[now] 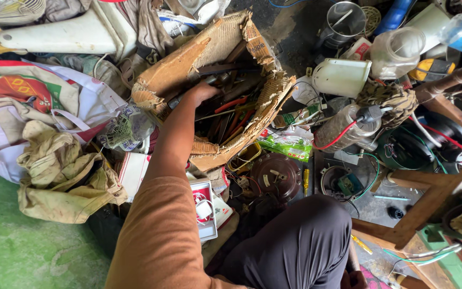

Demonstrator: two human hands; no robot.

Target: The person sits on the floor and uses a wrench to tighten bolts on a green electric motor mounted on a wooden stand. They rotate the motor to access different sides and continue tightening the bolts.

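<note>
One left hand (201, 92) inside torn cardboard box (225, 85), among tools (231, 104) (grip hidden, cannot tell).

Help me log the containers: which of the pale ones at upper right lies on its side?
The clear bottle with the red wire; the white jug and clear jar stand upright.

One torn cardboard box (215, 59), one white jug (340, 77), perhaps two clear jars (397, 51), one hand (201, 92).
</note>
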